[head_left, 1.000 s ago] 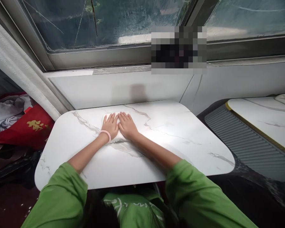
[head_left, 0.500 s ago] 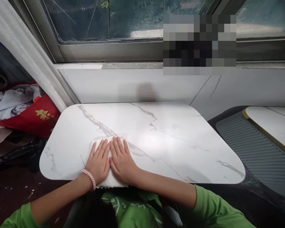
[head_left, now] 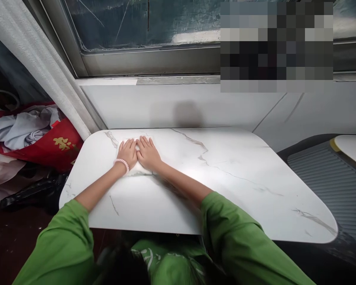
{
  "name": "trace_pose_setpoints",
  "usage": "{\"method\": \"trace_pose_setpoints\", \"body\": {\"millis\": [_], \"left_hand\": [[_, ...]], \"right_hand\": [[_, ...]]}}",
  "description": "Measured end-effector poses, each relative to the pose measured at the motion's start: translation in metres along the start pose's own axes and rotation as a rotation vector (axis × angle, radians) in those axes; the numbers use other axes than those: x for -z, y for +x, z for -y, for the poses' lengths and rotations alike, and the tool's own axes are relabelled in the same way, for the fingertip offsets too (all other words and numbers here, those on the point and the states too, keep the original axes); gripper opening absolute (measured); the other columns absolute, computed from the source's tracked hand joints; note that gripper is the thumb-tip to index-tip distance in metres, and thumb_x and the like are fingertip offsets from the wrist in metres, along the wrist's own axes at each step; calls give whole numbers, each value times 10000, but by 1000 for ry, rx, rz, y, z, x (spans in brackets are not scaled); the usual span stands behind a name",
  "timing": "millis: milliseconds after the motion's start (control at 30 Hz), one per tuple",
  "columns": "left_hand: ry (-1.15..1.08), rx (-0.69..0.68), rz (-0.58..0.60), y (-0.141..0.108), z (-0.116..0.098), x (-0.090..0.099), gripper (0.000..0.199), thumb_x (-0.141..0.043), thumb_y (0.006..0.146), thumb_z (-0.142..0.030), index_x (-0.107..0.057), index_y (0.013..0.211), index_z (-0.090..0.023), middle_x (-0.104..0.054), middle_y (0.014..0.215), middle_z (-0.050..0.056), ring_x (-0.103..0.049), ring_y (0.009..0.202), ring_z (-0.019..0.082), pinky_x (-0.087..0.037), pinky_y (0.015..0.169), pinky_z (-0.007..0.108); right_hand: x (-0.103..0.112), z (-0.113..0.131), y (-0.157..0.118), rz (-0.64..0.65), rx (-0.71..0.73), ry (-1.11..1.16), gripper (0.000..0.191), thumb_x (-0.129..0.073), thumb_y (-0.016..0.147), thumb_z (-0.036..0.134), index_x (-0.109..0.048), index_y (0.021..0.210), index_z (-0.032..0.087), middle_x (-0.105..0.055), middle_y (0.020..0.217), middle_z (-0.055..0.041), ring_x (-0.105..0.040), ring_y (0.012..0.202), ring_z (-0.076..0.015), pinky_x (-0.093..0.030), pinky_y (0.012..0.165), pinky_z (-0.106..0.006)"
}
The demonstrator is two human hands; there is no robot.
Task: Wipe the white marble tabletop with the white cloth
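A white cloth (head_left: 141, 169) lies flat on the white marble-patterned table (head_left: 237, 194), left of its middle and close to the far edge. My left hand (head_left: 128, 153), with a pink coil band at the wrist, rests palm down on the cloth, fingers stretched out. Right beside it, my right hand (head_left: 148, 153) presses flat on the same cloth, its fingers pointing away from me. The two hands touch along their thumbs. They cover most of the cloth; its near edge shows below them.
Behind the table stand a white wall panel (head_left: 130, 105) and a window frame (head_left: 154, 63). At the left hang a pale curtain (head_left: 44, 71) and a red bag (head_left: 47, 146) with grey cloth inside. To the right is a grey ribbed surface (head_left: 323, 178).
Both hands have slid the cloth away from me, from the table's near edge towards its far edge. My arms now reach further out, and the camera view has shifted slightly.
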State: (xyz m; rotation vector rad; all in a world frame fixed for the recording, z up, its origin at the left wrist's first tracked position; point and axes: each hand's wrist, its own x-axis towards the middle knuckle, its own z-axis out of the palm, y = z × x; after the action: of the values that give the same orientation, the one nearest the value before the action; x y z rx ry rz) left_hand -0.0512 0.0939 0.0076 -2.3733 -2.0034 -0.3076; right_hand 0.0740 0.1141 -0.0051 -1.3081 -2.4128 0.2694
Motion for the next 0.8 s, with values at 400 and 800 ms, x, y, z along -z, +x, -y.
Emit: {"method": "trace_pose_setpoints", "body": {"millis": [400, 800], "left_hand": [[-40, -38, 20, 81, 31, -10, 468, -330, 904, -154, -447, 1355, -105, -402, 1470, 111, -274, 1397, 227, -149, 1168, 430], [35, -75, -9, -39, 58, 6, 496, -285, 921, -222, -425, 1379, -95, -382, 1481, 126, -277, 1400, 251, -165, 1158, 469]], "right_hand": [[-14, -29, 72, -82, -99, 16, 525, -328, 914, 212, -394, 1397, 17, -366, 1481, -186, -254, 1408, -269, -102, 1168, -457], [-20, 44, 8, 2, -67, 357, 540, -451, 858, 213, -441, 1383, 85, -351, 1499, -139, -235, 1424, -224, -54, 1182, -433]]}}
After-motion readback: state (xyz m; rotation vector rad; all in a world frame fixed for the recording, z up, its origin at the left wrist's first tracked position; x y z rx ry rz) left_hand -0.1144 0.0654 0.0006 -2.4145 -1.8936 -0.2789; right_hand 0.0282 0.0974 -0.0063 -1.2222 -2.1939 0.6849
